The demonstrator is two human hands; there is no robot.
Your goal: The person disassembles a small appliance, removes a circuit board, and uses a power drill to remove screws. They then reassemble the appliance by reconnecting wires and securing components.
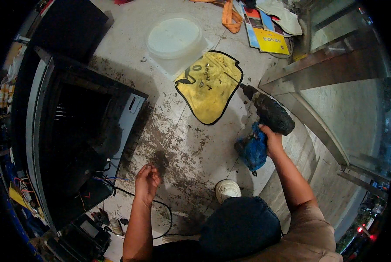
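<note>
My right hand (272, 140) grips the handle of a grimy black power drill (274, 114). Blue wrapping (253, 150) covers its lower end, and a long thin bit points up and left over a yellow cloth (208, 98). The cloth has black edging and dark marks and lies on the floor. My left hand (147, 181) hangs above the dirt-strewn floor, its fingers curled in. Whatever it may hold is too small or hidden to make out. To its left stands an open black metal cabinet (132, 105) with a dark interior and loose wires (110, 179) at its lower edge.
A round translucent lidded tub (174, 37) stands beyond the cloth. Booklets (265, 37) and an orange strap (231, 19) lie at the far right. A metal-framed glass door (339, 109) borders the right side. A black cable (170, 218) runs across the floor near my white shoe (227, 189).
</note>
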